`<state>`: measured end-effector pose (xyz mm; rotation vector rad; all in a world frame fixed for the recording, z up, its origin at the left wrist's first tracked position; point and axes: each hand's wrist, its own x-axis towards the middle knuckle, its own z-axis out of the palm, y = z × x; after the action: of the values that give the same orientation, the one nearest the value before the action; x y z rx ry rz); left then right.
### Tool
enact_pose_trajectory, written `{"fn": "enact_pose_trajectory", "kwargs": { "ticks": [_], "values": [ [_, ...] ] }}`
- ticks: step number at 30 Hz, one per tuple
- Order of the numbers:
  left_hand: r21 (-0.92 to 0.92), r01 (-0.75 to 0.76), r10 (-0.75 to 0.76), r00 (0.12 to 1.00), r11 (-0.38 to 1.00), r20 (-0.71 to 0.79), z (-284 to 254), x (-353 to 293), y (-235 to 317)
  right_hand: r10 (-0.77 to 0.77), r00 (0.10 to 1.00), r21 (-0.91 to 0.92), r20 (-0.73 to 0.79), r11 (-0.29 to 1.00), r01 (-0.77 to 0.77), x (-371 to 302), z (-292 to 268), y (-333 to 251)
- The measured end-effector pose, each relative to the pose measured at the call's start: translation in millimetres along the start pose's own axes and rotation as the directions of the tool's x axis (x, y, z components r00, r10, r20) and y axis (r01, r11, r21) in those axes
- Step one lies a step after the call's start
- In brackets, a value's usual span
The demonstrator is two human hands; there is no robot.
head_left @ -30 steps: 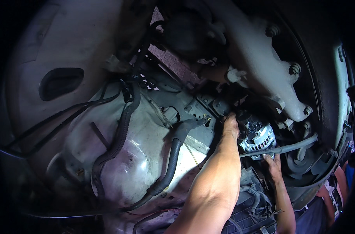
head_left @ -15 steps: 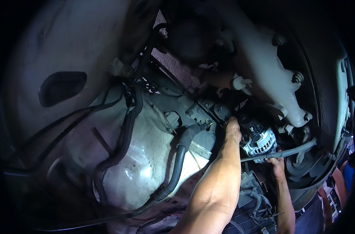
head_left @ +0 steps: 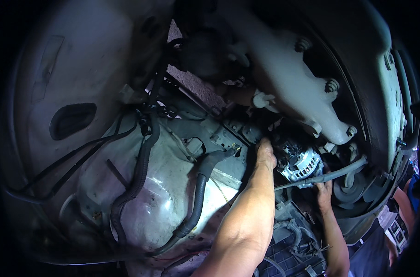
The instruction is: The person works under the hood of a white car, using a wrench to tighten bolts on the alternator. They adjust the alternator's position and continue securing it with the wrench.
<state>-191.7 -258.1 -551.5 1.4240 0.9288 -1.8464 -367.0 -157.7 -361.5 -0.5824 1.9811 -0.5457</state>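
A silver alternator [head_left: 308, 165] with a slotted metal housing sits low in the engine bay, right of centre. My left hand [head_left: 266, 151] reaches into the dark gap along its left side. Its fingers are hidden there, so what they touch cannot be seen. At the alternator's lower right, my right hand [head_left: 325, 193] has its thumb and fingers closed around the housing edge, partly hidden. A grey hose [head_left: 341, 172] runs across just in front of the alternator's lower edge, above my right wrist.
A pale cast manifold [head_left: 302, 81] with bolts hangs above the alternator. Black corrugated cable [head_left: 138, 180] and a thick dark hose [head_left: 198, 198] lie over the inner panel on the left. A ribbed black box [head_left: 288, 251] is between my forearms. Another person's arm [head_left: 404, 207] shows far right.
The whole view has shifted, so the engine parts and both my arms appear a little further left. Both hands stay beside the alternator.
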Motion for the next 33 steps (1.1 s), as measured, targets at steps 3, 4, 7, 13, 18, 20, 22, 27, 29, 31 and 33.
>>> {"fn": "enact_pose_trajectory", "kwargs": {
  "ticks": [3, 4, 7, 13, 18, 20, 22, 27, 29, 31, 33],
  "values": [
    [-0.040, -0.094, 0.092, 0.995, 0.995, -0.041, -0.6, 8.2, -9.6, -0.296, 0.955, -0.155, -0.002, 0.944, 0.292, -5.2, 12.4, -8.8],
    [-0.024, -0.126, 0.123, 0.989, 0.992, -0.080, -0.9, 10.4, -12.5, -0.279, 0.960, -0.195, -0.009, 0.942, 0.272, -4.5, 15.9, -12.8],
    [0.116, -0.135, 0.156, 0.968, 0.984, -0.198, -1.2, 13.9, -14.7, -0.317, 0.948, -0.337, 0.011, 0.891, 0.302, -3.0, 21.8, -21.4],
    [0.225, 0.076, -0.052, 0.993, 0.971, -0.108, -3.0, 2.9, -1.1, -0.273, 0.958, -0.348, 0.090, 0.892, 0.287, -2.0, 14.9, -20.1],
    [0.358, 0.195, -0.200, 0.980, 0.913, -0.023, -10.6, 12.1, 13.6, -0.351, 0.930, -0.285, 0.109, 0.885, 0.368, 1.7, 12.4, -17.2],
    [0.371, 0.188, -0.202, 0.979, 0.909, 0.000, -16.5, 18.7, 14.3, -0.367, 0.923, -0.300, 0.119, 0.872, 0.385, 2.1, 11.6, -17.7],
    [0.373, 0.175, -0.209, 0.977, 0.911, 0.052, -21.1, 24.5, 14.4, -0.367, 0.922, -0.307, 0.119, 0.870, 0.386, 1.3, 10.7, -18.4],
    [0.252, 0.114, -0.162, 0.971, 0.961, 0.178, -21.3, 35.3, 6.9, -0.309, 0.948, -0.298, 0.083, 0.900, 0.319, -0.5, 9.0, -17.3],
    [0.124, 0.078, -0.101, 0.975, 0.989, 0.197, -20.2, 39.9, -0.4, -0.345, 0.935, -0.275, 0.079, 0.894, 0.353, 1.7, 10.3, -14.6],
    [-0.011, 0.081, -0.077, 0.975, 0.997, 0.209, -18.0, 45.3, -12.4, -0.335, 0.939, -0.281, 0.076, 0.896, 0.343, 2.7, 9.4, -12.0],
    [-0.045, 0.061, -0.053, 0.986, 0.997, 0.159, -15.3, 52.4, -17.8, -0.202, 0.976, -0.210, 0.084, 0.954, 0.215, 3.4, 7.9, -11.4]
  ]
}}
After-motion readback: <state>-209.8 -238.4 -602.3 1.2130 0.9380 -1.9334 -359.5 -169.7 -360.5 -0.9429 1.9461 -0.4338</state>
